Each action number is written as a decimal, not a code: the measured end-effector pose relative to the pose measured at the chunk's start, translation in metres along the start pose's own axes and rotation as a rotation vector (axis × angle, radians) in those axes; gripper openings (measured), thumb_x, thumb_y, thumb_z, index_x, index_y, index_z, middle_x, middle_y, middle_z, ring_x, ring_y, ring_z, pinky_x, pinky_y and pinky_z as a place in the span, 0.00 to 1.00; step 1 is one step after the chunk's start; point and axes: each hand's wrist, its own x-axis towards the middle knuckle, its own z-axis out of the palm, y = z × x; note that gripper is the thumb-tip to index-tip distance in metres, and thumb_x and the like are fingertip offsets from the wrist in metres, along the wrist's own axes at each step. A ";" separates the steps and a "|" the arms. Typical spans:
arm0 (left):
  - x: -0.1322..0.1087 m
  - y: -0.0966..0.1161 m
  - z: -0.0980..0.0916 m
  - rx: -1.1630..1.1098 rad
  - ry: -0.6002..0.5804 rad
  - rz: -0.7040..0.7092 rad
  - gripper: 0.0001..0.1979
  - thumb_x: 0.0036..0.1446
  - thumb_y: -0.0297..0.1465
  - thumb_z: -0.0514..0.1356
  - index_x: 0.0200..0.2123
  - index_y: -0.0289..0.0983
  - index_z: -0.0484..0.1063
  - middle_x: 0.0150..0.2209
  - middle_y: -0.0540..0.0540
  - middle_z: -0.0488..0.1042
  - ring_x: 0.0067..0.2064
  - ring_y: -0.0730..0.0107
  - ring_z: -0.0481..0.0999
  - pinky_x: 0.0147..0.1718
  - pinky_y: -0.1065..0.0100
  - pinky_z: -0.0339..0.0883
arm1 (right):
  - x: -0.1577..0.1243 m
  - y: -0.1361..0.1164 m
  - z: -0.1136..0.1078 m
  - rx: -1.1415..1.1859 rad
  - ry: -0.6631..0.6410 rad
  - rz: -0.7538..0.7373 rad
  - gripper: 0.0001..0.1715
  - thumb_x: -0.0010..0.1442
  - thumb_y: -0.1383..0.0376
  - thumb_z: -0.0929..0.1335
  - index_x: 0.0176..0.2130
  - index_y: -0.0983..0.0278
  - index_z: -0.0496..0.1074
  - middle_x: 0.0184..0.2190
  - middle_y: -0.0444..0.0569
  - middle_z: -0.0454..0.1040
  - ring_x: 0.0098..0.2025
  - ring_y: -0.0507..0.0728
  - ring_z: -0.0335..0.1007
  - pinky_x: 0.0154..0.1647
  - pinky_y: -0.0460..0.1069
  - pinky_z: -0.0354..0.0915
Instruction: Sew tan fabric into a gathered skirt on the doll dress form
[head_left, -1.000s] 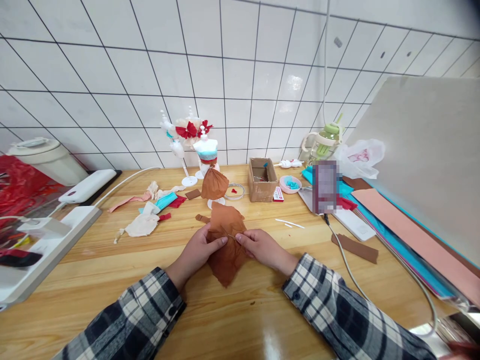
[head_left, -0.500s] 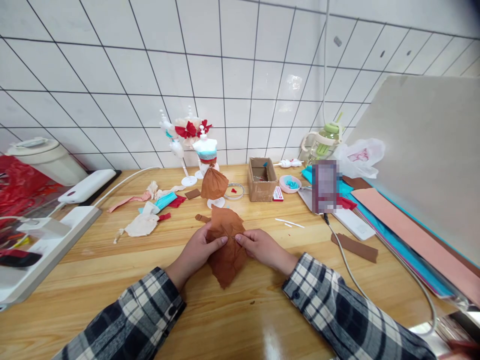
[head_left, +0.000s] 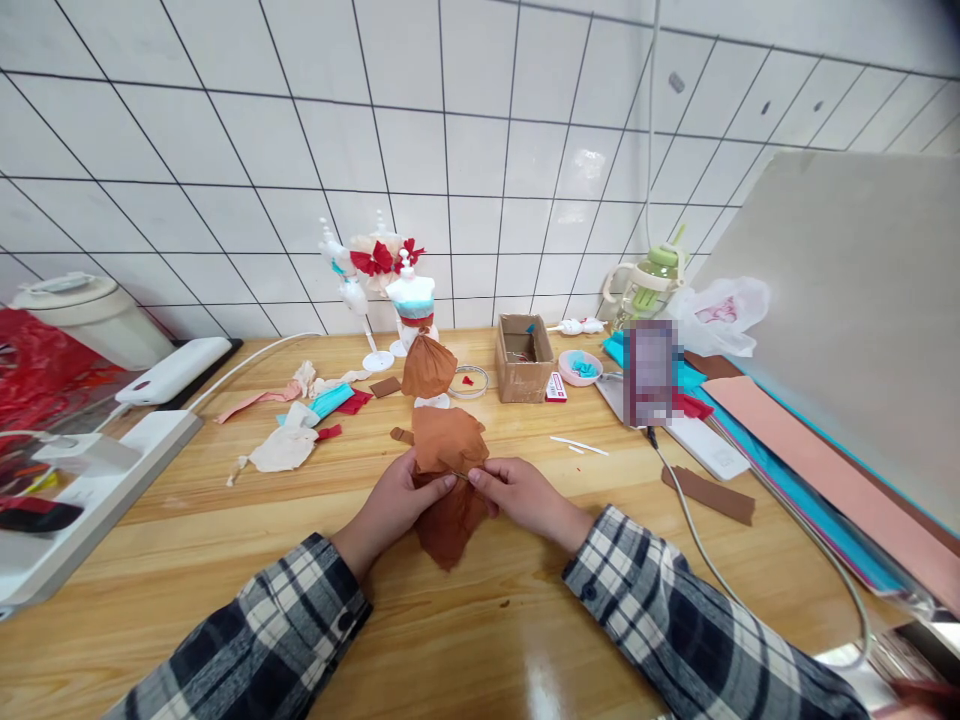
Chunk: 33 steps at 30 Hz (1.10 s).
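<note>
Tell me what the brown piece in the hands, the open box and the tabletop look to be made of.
Brown piece: thin matte paper or cloth, judging by creases and ragged edges.
Open box: likely dull cardboard, from its plain tan walls.
Tabletop: wood or wood-look, glossy, with visible grain and bright reflection.

plaid sleeves (black, grey, white) have dark cuff buttons.

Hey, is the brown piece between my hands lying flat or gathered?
Gathered: the brown piece puckers across its middle, between the left hand and right hand, while its ends spread above and below.
</note>
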 end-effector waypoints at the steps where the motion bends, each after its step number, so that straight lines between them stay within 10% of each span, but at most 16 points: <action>1: 0.000 0.000 0.000 0.012 -0.001 0.007 0.25 0.46 0.40 0.68 0.45 0.33 0.69 0.49 0.38 0.76 0.50 0.51 0.75 0.50 0.54 0.67 | 0.000 0.000 0.000 -0.003 0.004 -0.008 0.26 0.63 0.50 0.60 0.22 0.64 0.64 0.19 0.41 0.65 0.23 0.49 0.59 0.26 0.44 0.55; 10: -0.002 0.002 0.002 -0.022 0.077 0.017 0.24 0.46 0.41 0.67 0.45 0.35 0.71 0.47 0.41 0.78 0.48 0.53 0.76 0.48 0.57 0.68 | 0.003 0.004 -0.004 -0.099 0.090 -0.054 0.25 0.62 0.51 0.62 0.21 0.64 0.59 0.19 0.38 0.56 0.23 0.48 0.51 0.23 0.44 0.47; 17: 0.002 -0.003 0.002 -0.053 0.062 -0.080 0.18 0.51 0.44 0.63 0.35 0.34 0.74 0.32 0.46 0.80 0.35 0.61 0.78 0.37 0.63 0.71 | 0.002 0.004 -0.005 -0.055 -0.021 -0.024 0.27 0.64 0.51 0.60 0.21 0.64 0.66 0.20 0.43 0.71 0.24 0.50 0.64 0.28 0.45 0.57; 33: 0.006 -0.002 -0.007 0.027 0.012 -0.029 0.25 0.45 0.38 0.68 0.46 0.33 0.72 0.49 0.37 0.77 0.52 0.48 0.74 0.51 0.51 0.67 | 0.013 0.018 -0.011 -0.217 0.072 -0.157 0.25 0.64 0.51 0.60 0.25 0.65 0.67 0.21 0.42 0.69 0.24 0.49 0.61 0.25 0.44 0.52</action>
